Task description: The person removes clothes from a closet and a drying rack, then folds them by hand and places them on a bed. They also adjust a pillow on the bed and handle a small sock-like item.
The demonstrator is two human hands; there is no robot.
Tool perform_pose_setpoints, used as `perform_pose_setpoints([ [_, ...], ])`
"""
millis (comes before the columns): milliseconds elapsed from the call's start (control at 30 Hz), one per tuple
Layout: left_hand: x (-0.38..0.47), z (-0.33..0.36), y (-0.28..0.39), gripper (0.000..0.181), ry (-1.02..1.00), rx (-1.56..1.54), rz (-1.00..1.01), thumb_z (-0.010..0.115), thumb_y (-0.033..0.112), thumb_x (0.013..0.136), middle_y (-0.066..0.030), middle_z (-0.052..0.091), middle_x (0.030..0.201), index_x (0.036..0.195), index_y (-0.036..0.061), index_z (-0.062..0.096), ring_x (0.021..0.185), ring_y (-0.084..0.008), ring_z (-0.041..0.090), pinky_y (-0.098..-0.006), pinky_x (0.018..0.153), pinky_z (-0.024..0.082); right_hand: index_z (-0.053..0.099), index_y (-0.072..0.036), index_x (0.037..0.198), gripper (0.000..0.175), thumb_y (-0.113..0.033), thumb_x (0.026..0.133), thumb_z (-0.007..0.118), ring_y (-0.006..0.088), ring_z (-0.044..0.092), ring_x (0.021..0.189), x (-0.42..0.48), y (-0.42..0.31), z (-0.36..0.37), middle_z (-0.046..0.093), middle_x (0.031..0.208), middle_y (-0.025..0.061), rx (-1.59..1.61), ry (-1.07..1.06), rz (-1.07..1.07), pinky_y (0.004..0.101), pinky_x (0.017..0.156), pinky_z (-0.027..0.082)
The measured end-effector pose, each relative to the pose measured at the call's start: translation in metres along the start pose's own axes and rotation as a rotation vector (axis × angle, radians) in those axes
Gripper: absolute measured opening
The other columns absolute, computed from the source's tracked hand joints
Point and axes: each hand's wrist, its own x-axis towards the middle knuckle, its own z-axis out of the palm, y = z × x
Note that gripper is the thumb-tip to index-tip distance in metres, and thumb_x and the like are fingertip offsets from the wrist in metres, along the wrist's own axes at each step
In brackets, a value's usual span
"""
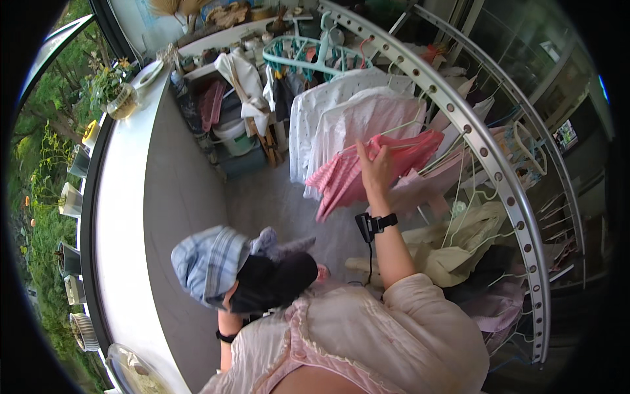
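My right hand (376, 170) is raised against a pink striped garment (339, 180) on a hanger below the metal rail. Its thumb and a finger reach up at the cloth, and the other fingers are hidden, so whether it grips cannot be told. Low on the left, my left hand (229, 295) holds a bundle of clothes against my front, mostly covered by it. In this bundle are a blue plaid cloth (211, 261), a black garment (275, 283) and a grey patterned piece (290, 246). A black wrist device (376, 224) with a cable is strapped to my right forearm.
A perforated metal rail (462, 120) curves along the right, holding white shirts (339, 108), beige trousers (457, 241) and several hangers. A teal clip hanger (317, 59) hangs at the back. Potted plants (115, 93) line the white sill (128, 221). A white bucket (234, 138) stands behind.
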Motion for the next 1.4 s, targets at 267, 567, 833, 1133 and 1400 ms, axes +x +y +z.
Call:
perform_pose_setpoints([
  [267,0.075,0.023,0.026,0.055,-0.243,0.386,0.091,0.07,0.018,0.081,-0.0181,0.057,0.129,0.129,-0.0038,0.052,0.121,-0.0339,0.054,-0.0425,0.108,0.04,0.058,-0.003,0.09,0.033,-0.027,0.072,0.073,0.0331,0.059,0.092,-0.038,-0.027,-0.021,0.063,0.087,0.0127,-0.334,0.15,-0.217,0.0469,0.075,0.041],
  [567,0.101,0.019,0.031,0.057,-0.317,0.446,0.107,0.07,0.019,0.081,-0.018,0.055,0.131,0.13,-0.0034,0.051,0.123,-0.0333,0.052,-0.0422,0.109,0.039,0.049,-0.009,0.077,0.021,-0.015,0.084,0.067,0.0299,0.052,0.075,-0.088,-0.003,-0.045,0.054,0.075,0.0088,-0.368,0.301,-0.582,0.042,0.073,0.036],
  [833,0.105,0.016,0.028,0.058,-0.355,0.467,0.089,0.07,0.019,0.081,-0.0178,0.053,0.133,0.131,-0.0031,0.05,0.126,-0.0329,0.05,-0.0421,0.11,0.038,0.052,0.0,0.086,0.021,-0.007,0.079,0.071,0.0349,0.054,0.081,-0.056,-0.013,-0.068,0.053,0.085,0.0147,0.224,0.083,-0.194,0.0403,0.072,0.043],
  [1133,0.101,0.015,0.027,0.059,-0.361,0.505,0.088,0.07,0.02,0.081,-0.0176,0.05,0.136,0.132,-0.0028,0.049,0.129,-0.0324,0.047,-0.0418,0.111,0.037,0.062,-0.008,0.09,0.011,-0.01,0.082,0.069,0.0303,0.056,0.078,-0.089,-0.008,-0.093,0.049,0.082,0.0094,-0.229,0.028,-0.494,0.0427,0.065,0.047],
  [1400,0.094,0.025,0.022,0.06,-0.395,0.524,0.101,0.07,0.02,0.081,-0.0174,0.048,0.138,0.133,-0.0025,0.049,0.131,-0.0319,0.045,-0.0417,0.111,0.036,0.066,-0.007,0.101,0.018,-0.005,0.085,0.059,0.0331,0.062,0.088,-0.1,0.046,-0.05,0.062,0.093,0.0125,-0.064,-0.071,-0.296,0.041,0.076,0.05],
])
